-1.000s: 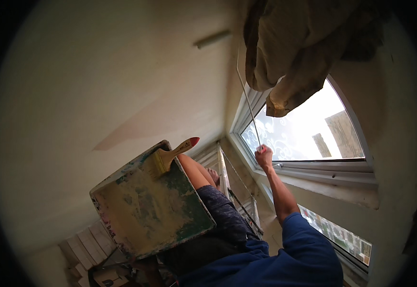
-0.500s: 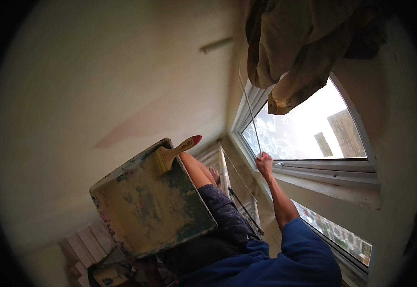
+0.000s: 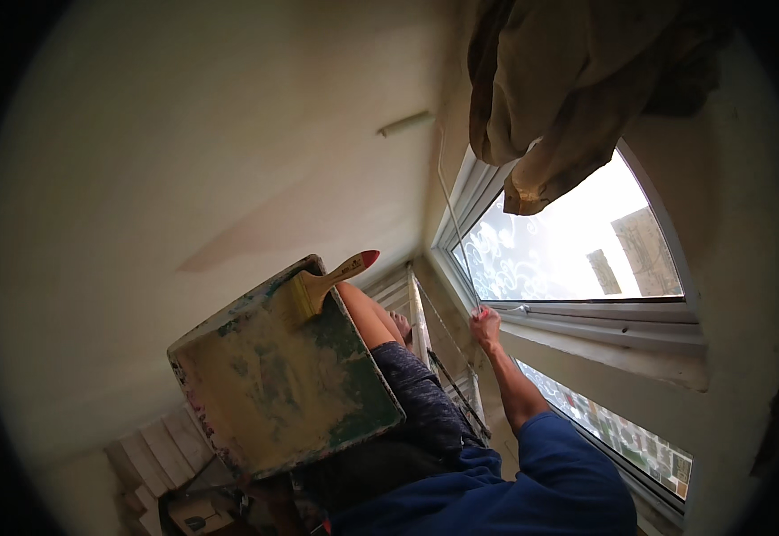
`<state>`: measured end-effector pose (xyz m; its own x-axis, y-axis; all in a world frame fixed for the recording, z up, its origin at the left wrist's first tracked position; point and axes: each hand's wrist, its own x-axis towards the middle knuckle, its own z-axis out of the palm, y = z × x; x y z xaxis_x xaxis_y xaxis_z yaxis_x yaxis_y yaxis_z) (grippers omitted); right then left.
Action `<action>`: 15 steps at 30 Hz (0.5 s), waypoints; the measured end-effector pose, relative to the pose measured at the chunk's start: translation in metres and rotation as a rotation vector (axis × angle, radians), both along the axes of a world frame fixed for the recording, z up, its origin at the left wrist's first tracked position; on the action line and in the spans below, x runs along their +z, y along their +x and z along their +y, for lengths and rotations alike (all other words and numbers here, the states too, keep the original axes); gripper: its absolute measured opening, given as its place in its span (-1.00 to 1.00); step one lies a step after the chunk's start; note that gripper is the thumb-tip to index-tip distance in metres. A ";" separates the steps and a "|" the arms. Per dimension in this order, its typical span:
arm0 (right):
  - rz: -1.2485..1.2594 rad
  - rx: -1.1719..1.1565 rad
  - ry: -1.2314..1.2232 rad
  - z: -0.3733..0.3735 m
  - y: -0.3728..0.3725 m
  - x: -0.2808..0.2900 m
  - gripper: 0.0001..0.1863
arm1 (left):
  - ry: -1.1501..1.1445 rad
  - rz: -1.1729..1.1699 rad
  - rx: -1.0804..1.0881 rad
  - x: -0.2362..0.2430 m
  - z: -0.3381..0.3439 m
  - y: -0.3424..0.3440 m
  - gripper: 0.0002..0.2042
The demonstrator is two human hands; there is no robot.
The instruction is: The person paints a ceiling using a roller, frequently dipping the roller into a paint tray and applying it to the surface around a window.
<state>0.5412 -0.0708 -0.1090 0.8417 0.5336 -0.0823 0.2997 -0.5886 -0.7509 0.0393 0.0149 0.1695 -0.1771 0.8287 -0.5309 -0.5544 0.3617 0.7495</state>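
My right hand (image 3: 486, 326) is closed on the lower end of a thin pale pole (image 3: 456, 223), whose small paint roller (image 3: 404, 123) is up at the cream wall (image 3: 184, 170), near the corner. At lower left a paint-crusted tray (image 3: 264, 393) in cream and green is held up, with a wide brush (image 3: 340, 275) with a red-tipped wooden handle lying across its upper corner. My left hand does not show; the tray hides what is under it. My bare leg and dark shorts (image 3: 407, 393) are behind the tray.
A ladder (image 3: 418, 313) stands beside my leg. To the right are a white-framed window (image 3: 604, 304), a lower window (image 3: 612, 429) and a brown draped cloth (image 3: 550, 80) hanging above. Wooden steps (image 3: 166, 447) and a carton (image 3: 195, 514) show far below at lower left.
My right hand has moved down and slightly left with the pole. The roller has shifted slightly right and down in the view. The tray and brush are almost unmoved.
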 end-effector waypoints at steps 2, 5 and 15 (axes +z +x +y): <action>0.096 -0.032 -0.054 -0.019 -0.013 -0.007 -0.88 | -0.027 -0.090 0.049 -0.005 0.000 -0.007 -0.21; -0.010 0.005 -0.187 -0.027 -0.017 -0.016 -0.89 | -0.029 -0.129 0.045 -0.011 0.001 -0.017 -0.20; 0.050 -0.031 0.026 -0.046 -0.029 0.023 -0.93 | -0.005 -0.129 0.027 0.010 0.003 0.014 -0.19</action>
